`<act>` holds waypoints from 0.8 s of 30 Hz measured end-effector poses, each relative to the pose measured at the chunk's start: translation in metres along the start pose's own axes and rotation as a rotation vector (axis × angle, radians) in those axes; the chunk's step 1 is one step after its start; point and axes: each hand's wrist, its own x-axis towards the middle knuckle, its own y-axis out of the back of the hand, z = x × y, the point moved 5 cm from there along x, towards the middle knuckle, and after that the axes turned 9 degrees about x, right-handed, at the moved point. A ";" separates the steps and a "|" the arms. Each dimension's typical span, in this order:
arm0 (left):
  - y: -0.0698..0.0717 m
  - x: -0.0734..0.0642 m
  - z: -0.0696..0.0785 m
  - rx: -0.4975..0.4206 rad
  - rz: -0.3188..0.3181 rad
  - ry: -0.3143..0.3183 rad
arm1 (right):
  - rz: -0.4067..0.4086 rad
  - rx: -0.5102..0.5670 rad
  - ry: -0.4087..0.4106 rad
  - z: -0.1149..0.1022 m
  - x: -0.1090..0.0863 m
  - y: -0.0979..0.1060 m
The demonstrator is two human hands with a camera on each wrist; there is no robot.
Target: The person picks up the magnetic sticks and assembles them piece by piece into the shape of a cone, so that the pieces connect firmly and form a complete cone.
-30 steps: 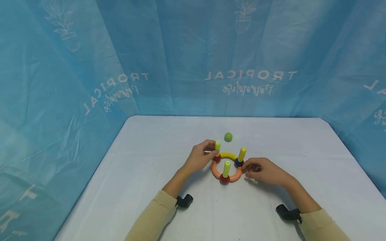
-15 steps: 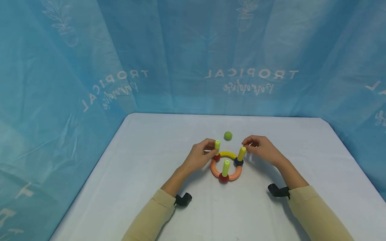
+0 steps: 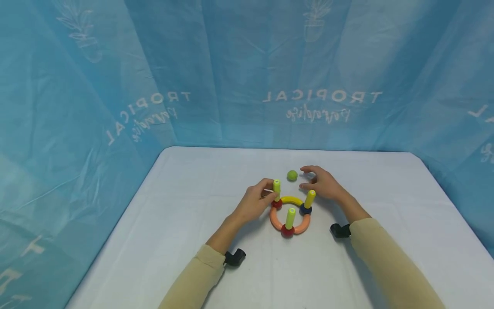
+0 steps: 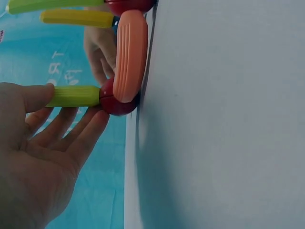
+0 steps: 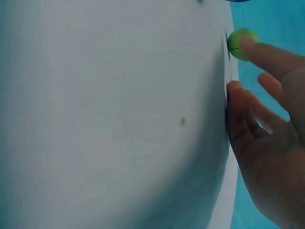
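A ring of curved rods, two orange and one yellow (image 3: 292, 200), lies on the table, joined by two red balls and a dark blue ball (image 3: 305, 209). A straight rod stands up from each ball. My left hand (image 3: 252, 202) pinches the yellow-green rod (image 4: 76, 96) on the far-left red ball (image 4: 118, 98) between thumb and fingers. Another yellow-green rod (image 3: 290, 219) rises from the near red ball (image 3: 287, 231), and a yellow rod (image 3: 310, 199) from the blue one. Beyond the ring, my right hand (image 3: 322, 183) holds nothing; its parted fingers are just right of a loose green ball (image 3: 292, 175).
The white-covered table (image 3: 193, 184) meets a blue printed curtain (image 3: 239, 77) along its far edge, and the same cloth hangs at the sides. A black camera mount sits at each wrist, below beige sleeves (image 3: 197, 277).
My right hand has left the ring's right side and moved forward and left, past the yellow rod, to beside the green ball. The left hand keeps its pinch on the yellow-green rod.
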 end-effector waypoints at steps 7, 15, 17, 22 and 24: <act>0.002 -0.002 -0.001 0.016 -0.015 -0.011 | -0.074 0.019 0.096 -0.014 0.011 -0.011; 0.004 -0.001 0.001 0.031 -0.020 -0.057 | -0.094 -0.042 0.120 -0.021 0.014 -0.016; 0.003 -0.001 0.001 0.029 -0.026 -0.057 | -0.075 -0.042 0.105 -0.020 0.014 -0.016; 0.001 -0.001 0.002 0.024 -0.041 -0.054 | -0.030 -0.028 0.043 -0.014 0.009 -0.014; -0.001 -0.001 0.003 0.024 -0.047 -0.052 | -0.008 -0.032 0.021 -0.011 0.005 -0.012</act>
